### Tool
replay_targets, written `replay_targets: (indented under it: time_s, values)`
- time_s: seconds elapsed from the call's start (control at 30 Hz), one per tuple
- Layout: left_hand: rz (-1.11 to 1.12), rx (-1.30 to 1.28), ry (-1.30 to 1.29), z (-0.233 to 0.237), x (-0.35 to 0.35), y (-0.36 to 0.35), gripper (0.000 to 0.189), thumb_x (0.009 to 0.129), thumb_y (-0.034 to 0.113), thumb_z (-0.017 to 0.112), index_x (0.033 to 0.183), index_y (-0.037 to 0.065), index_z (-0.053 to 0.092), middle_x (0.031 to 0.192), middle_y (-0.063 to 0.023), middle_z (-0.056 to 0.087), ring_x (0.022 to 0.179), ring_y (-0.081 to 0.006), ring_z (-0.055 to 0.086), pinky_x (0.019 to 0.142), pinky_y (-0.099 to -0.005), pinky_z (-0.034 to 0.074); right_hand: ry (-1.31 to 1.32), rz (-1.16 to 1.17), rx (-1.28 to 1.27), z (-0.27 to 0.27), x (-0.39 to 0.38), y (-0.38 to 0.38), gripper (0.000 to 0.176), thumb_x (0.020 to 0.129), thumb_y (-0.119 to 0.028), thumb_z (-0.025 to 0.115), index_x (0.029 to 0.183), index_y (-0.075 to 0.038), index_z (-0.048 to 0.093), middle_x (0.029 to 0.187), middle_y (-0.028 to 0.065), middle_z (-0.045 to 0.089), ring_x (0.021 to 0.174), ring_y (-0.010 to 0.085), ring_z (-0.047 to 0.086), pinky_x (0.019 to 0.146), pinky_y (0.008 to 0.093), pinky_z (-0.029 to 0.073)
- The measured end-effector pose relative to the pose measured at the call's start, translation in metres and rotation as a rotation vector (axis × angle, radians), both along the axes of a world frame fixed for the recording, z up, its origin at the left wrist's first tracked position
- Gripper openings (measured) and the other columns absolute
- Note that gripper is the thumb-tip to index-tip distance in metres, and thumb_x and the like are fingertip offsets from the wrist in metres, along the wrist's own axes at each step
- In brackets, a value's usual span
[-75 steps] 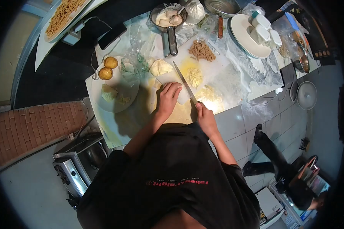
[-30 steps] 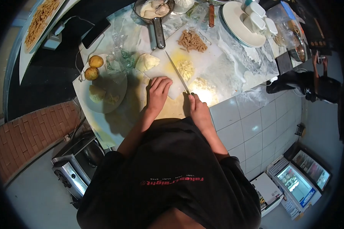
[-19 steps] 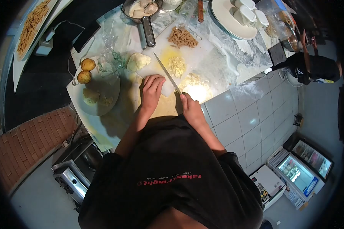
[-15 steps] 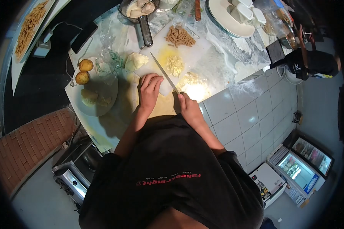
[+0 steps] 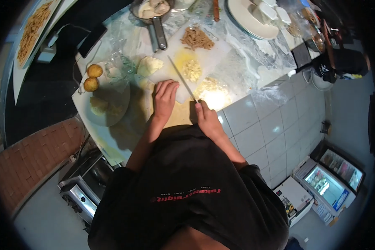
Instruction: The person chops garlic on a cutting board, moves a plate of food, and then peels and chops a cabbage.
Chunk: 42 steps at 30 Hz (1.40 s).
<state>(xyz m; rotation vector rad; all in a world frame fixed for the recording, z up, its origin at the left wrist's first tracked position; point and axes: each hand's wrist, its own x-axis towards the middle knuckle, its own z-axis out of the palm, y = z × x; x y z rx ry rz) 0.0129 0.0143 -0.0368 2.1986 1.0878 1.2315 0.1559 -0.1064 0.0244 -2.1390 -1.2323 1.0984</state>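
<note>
My right hand (image 5: 208,116) grips the handle of a long kitchen knife (image 5: 182,78), its blade slanting away up and left across a white cutting board (image 5: 212,58). To the left of the blade, my left hand (image 5: 166,98) rests with fingers curled and pressed together; anything beneath them is hidden. A pile of finely cut pale-yellow pieces (image 5: 191,71) sits just right of the blade. Beyond it is a heap of brown strips (image 5: 197,38). A larger pale chunk (image 5: 150,66) lies ahead of my left hand.
At the left stand two round brown potatoes (image 5: 91,84) above a plate (image 5: 104,123) with pale pieces. A dark-handled pan (image 5: 159,35) holds pale food at the back. White containers (image 5: 264,14) sit on a large plate (image 5: 237,16). Several pale bits lie by the right table edge.
The view has shifted very slightly. Both hands keep nearly the same pose, and the knife stays in my right hand at almost the same slant.
</note>
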Motion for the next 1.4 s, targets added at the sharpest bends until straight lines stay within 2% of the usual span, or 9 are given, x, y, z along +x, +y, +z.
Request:
replay_targets:
  time_s: [0.13,0.43,0.63,0.97,1.03,1.27,1.4]
  values:
    - [0.003,0.003,0.003,0.001,-0.002,-0.001,0.011,0.082,-0.004,0.069,0.093,0.000,0.068,0.093,-0.0124,0.066,0.087,-0.0313,0.063,0.076,-0.0394,0.051,0.028,-0.008,0.015,-0.009,0.001,-0.005,0.041,0.107,-0.035,0.038,0.114,0.003,0.054,0.075,0.0336,0.062,0.078,0.0547,0.060,0.069,0.0590,0.045]
    - [0.009,-0.064,-0.056,0.000,-0.001,-0.002,0.011,0.082,-0.004,0.070,0.092,0.000,0.069,0.093,-0.0111,0.069,0.088,-0.0293,0.065,0.077,-0.0375,0.053,0.026,0.037,0.014,-0.010,-0.006,-0.007,0.036,0.107,-0.030,0.041,0.113,0.003,0.054,0.069,0.0326,0.060,0.072,0.0545,0.059,0.060,0.0586,0.043]
    - [-0.002,-0.044,-0.036,0.001,-0.002,-0.001,0.011,0.081,-0.006,0.068,0.091,-0.001,0.068,0.092,-0.0117,0.067,0.088,-0.0295,0.065,0.076,-0.0373,0.054,-0.028,0.064,0.008,-0.010,-0.008,-0.006,0.032,0.106,-0.028,0.042,0.106,0.002,0.052,0.068,0.0328,0.060,0.072,0.0540,0.059,0.059,0.0597,0.044]
    - [-0.018,-0.079,-0.052,0.004,-0.001,-0.001,0.010,0.083,-0.006,0.067,0.092,-0.001,0.068,0.093,-0.0117,0.068,0.087,-0.0298,0.065,0.076,-0.0377,0.053,-0.088,0.097,-0.054,-0.005,-0.014,0.000,0.030,0.106,-0.029,0.040,0.109,0.000,0.047,0.071,0.0330,0.062,0.072,0.0546,0.060,0.061,0.0603,0.047]
    - [-0.020,-0.080,-0.057,0.003,-0.002,-0.001,0.010,0.083,-0.006,0.067,0.091,-0.001,0.068,0.093,-0.0117,0.068,0.087,-0.0298,0.065,0.076,-0.0377,0.053,-0.133,0.098,-0.024,-0.010,-0.014,-0.001,0.028,0.107,-0.029,0.039,0.110,-0.002,0.047,0.066,0.0297,0.061,0.068,0.0530,0.060,0.058,0.0587,0.046]
    - [-0.010,-0.090,-0.043,0.000,-0.002,-0.002,0.011,0.083,-0.006,0.068,0.092,-0.001,0.067,0.094,-0.0113,0.068,0.088,-0.0301,0.065,0.077,-0.0376,0.052,-0.241,0.121,-0.056,-0.015,-0.018,0.003,0.032,0.107,-0.034,0.037,0.111,-0.003,0.044,0.066,0.0293,0.062,0.066,0.0527,0.061,0.057,0.0577,0.050]
    - [-0.004,-0.092,-0.041,0.002,-0.001,-0.002,0.010,0.083,-0.004,0.068,0.092,0.000,0.067,0.094,-0.0111,0.067,0.088,-0.0302,0.064,0.077,-0.0378,0.051,-0.381,0.176,-0.035,-0.013,-0.011,0.003,0.032,0.106,-0.035,0.040,0.109,-0.004,0.046,0.065,0.0274,0.063,0.064,0.0489,0.064,0.055,0.0554,0.051]
